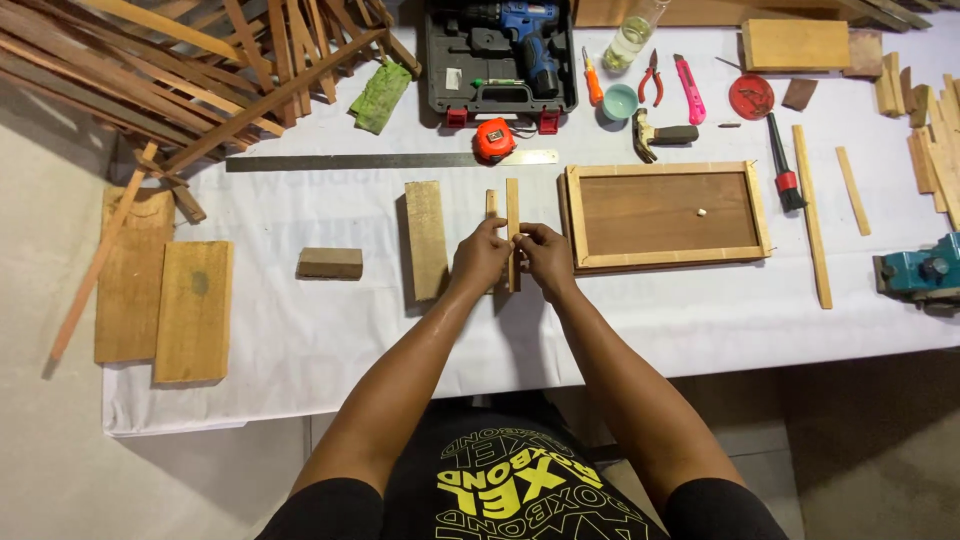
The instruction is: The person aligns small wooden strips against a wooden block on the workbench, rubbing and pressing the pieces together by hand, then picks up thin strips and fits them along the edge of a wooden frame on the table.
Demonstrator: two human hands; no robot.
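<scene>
Woodworking shop: cordless drill (pixel 527 35) in case, hammer (pixel 660 135), steel rule (pixel 390 160), timber offcuts (pixel 190 70) w/ cloth-covered bench (pixel 330 330).

You wear a black short-sleeved T-shirt printed across the chest with bold yellow and white lettering; your forearms are bare, and neither left hand (pixel 480 260) nor right hand (pixel 548 258) carries gloves, rings or a watch.

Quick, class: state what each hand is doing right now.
Left hand: closed, pinching the thin wooden strip held upright on the table.
Right hand: closed, gripping the same strip from the other side.
</scene>
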